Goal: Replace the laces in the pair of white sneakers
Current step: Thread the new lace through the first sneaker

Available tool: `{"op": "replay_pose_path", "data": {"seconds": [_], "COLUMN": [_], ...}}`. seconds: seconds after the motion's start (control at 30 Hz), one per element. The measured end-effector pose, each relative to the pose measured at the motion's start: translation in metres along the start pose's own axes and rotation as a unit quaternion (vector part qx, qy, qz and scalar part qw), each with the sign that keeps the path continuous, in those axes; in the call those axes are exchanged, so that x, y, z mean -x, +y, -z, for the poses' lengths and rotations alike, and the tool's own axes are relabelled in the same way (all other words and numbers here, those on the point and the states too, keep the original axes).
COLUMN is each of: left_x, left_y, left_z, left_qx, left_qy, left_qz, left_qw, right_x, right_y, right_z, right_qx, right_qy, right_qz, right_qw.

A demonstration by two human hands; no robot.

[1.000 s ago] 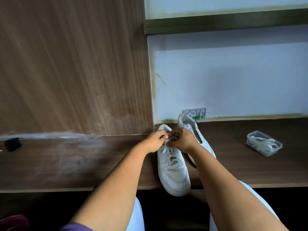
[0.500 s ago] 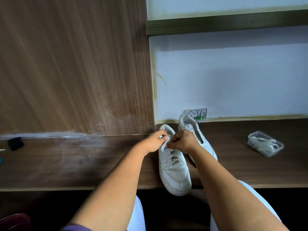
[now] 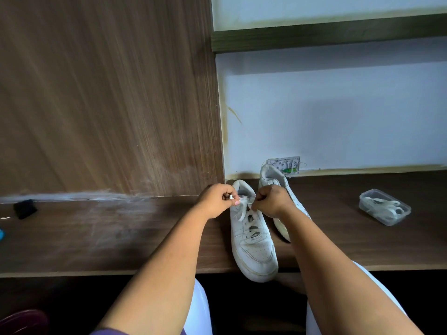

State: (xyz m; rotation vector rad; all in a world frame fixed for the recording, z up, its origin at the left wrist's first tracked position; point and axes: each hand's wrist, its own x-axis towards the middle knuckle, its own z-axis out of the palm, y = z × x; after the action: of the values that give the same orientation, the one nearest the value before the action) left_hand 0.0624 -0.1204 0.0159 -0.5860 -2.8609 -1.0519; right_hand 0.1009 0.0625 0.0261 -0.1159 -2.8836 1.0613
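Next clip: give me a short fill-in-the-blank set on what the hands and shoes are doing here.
1. Both hands, left hand and right hand, pinch the white ____ of the near sneaker.
2. The near sneaker's toe juts past the ____ edge of the desk.
3. The clear container holding laces sits to the ____ of the far sneaker.

Missing words: lace; front; right
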Motion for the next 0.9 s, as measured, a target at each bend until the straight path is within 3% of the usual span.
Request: {"op": "replay_pose_path", "data": {"seconds": [0.2, 0.37, 0.6, 0.77, 0.9], "left_x": [-0.002, -0.001, 0.001, 0.002, 0.0], "left_y": [0.001, 0.001, 0.009, 0.008, 0.006], "left_z": [0.001, -0.003, -0.008, -0.008, -0.005], "left_qx": [-0.113, -0.047, -0.094, -0.144, -0.178], "left_qy": [0.007, -0.021, 0.001, 0.004, 0.004], "left_qz": [-0.02, -0.012, -0.012, -0.054, -0.032], "left_qw": [0.993, 0.999, 0.995, 0.988, 0.983], "right_x": [0.0, 0.003, 0.004, 0.002, 0.001], "right_y": [0.004, 0.008, 0.006, 0.002, 0.001], "right_z": [0.002, -0.001, -0.012, -0.013, -0.007], "right_qx": [0.038, -0.024, -0.003, 0.063, 0.149], "right_qy": [-0.025, -0.048, 0.004, 0.011, -0.009], "right_qz": [-0.025, 0.046, 0.043, 0.053, 0.032], "right_qw": [0.999, 0.997, 0.999, 0.997, 0.988]}}
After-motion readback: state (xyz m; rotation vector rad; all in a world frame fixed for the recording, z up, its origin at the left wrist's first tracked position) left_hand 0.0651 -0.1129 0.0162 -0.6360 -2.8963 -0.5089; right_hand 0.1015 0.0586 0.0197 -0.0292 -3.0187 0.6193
